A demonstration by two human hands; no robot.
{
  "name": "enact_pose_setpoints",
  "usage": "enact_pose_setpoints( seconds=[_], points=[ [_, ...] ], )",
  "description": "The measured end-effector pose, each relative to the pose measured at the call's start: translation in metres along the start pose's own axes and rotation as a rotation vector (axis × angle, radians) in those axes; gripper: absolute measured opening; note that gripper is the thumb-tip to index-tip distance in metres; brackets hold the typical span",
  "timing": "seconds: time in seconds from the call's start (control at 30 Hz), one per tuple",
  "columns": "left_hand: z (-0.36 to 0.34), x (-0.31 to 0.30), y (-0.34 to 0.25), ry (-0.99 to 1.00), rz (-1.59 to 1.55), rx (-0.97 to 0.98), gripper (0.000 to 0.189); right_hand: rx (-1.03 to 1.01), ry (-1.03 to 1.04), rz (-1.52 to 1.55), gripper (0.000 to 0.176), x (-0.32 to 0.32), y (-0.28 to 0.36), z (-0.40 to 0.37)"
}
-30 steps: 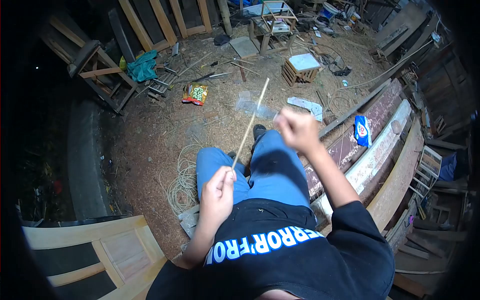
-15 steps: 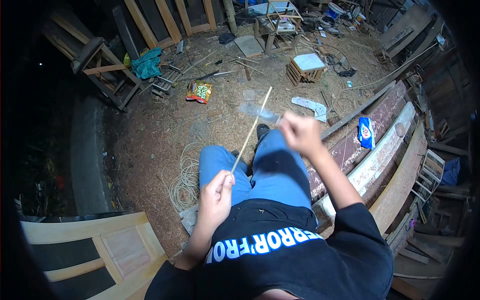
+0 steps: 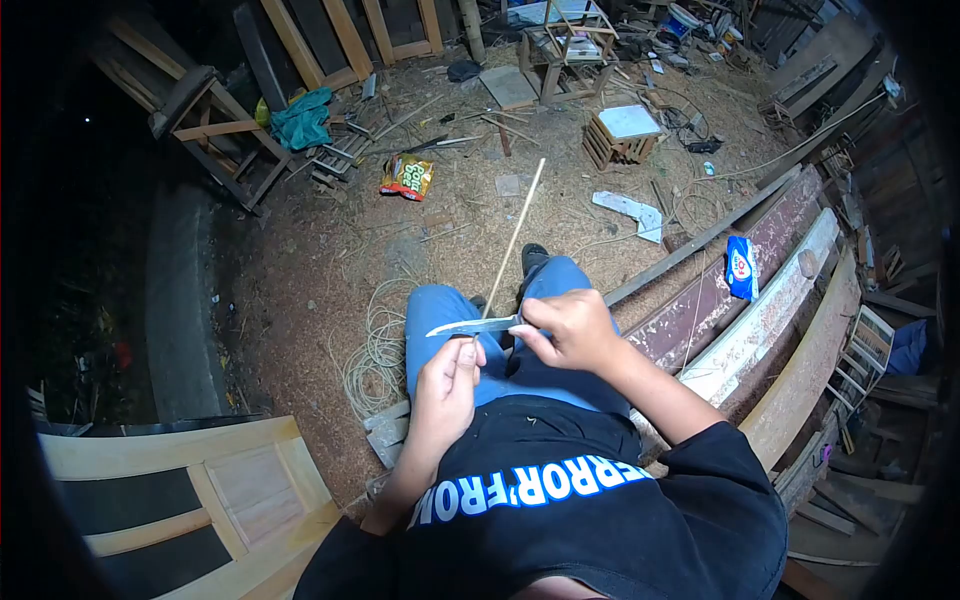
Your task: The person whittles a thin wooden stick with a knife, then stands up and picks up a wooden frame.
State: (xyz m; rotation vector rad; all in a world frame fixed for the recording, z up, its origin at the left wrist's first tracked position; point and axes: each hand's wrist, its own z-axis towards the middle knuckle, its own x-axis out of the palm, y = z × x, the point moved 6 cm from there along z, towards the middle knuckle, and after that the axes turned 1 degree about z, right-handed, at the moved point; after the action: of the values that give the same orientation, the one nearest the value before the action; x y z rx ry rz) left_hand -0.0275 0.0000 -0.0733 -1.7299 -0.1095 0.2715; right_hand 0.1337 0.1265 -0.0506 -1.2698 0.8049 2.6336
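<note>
My left hand [image 3: 447, 388] is closed around the lower end of a thin pale stick [image 3: 516, 238], which slants up and away over my knees. In my right hand [image 3: 574, 328] is a knife [image 3: 474, 326], its handle mostly hidden by the fingers. The blade points left and crosses the stick just above my left fingertips. Both hands are over my lap, in front of my blue trousers [image 3: 436, 310].
Coiled cord [image 3: 372, 362] lies on the ground left of my legs. To the right are long boards [image 3: 760, 322] with a blue packet [image 3: 740, 268] on them. A yellow snack bag [image 3: 407, 177] and a slatted crate [image 3: 622, 136] are ahead. A wooden panel frame [image 3: 200, 500] is at lower left.
My right hand has brought the knife down and toward me, from the stick's middle to just above my left hand. My left hand still holds the stick.
</note>
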Motion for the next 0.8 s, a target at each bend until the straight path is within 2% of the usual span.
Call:
enact_pose_setpoints(
  seconds=[0.13, 0.27, 0.37, 0.4, 0.5, 0.53, 0.57, 0.63, 0.7, 0.77, 0.8],
  points=[
    [0.009, -0.002, -0.013, -0.048, 0.014, 0.101, 0.028, -0.035, -0.029, -0.026, 0.039, -0.005, -0.005, 0.014],
    [0.008, -0.003, -0.019, -0.095, 0.041, 0.078, 0.027, -0.010, -0.072, 0.023, 0.036, 0.001, 0.008, 0.017],
    [0.004, -0.002, -0.016, -0.084, 0.110, 0.123, 0.026, 0.079, -0.172, 0.062, 0.035, -0.009, -0.019, 0.022],
    [0.002, -0.004, -0.018, -0.107, 0.079, 0.122, 0.026, 0.190, -0.143, -0.021, 0.037, -0.019, -0.039, 0.028],
    [0.001, -0.002, -0.009, -0.029, 0.106, 0.029, 0.025, 0.006, -0.060, -0.025, 0.040, -0.011, -0.003, 0.024],
    [0.001, 0.002, -0.010, -0.048, 0.023, 0.090, 0.025, -0.075, 0.034, 0.021, 0.041, -0.003, 0.013, 0.020],
    [0.002, -0.001, -0.012, -0.055, 0.056, 0.099, 0.024, -0.061, 0.034, -0.026, 0.039, -0.007, 0.006, 0.020],
    [-0.001, -0.008, -0.019, -0.076, 0.112, 0.101, 0.022, 0.075, -0.101, -0.094, 0.037, -0.029, -0.034, 0.034],
    [0.004, -0.005, -0.009, -0.062, 0.090, 0.114, 0.021, 0.123, -0.042, 0.005, 0.036, -0.010, -0.025, 0.028],
    [0.003, 0.000, -0.013, -0.032, 0.122, 0.105, 0.022, -0.083, -0.004, -0.038, 0.037, -0.006, 0.008, 0.024],
    [0.003, -0.001, -0.014, -0.053, 0.108, 0.132, 0.021, -0.070, -0.093, -0.025, 0.035, -0.020, 0.000, 0.030]
  ],
)
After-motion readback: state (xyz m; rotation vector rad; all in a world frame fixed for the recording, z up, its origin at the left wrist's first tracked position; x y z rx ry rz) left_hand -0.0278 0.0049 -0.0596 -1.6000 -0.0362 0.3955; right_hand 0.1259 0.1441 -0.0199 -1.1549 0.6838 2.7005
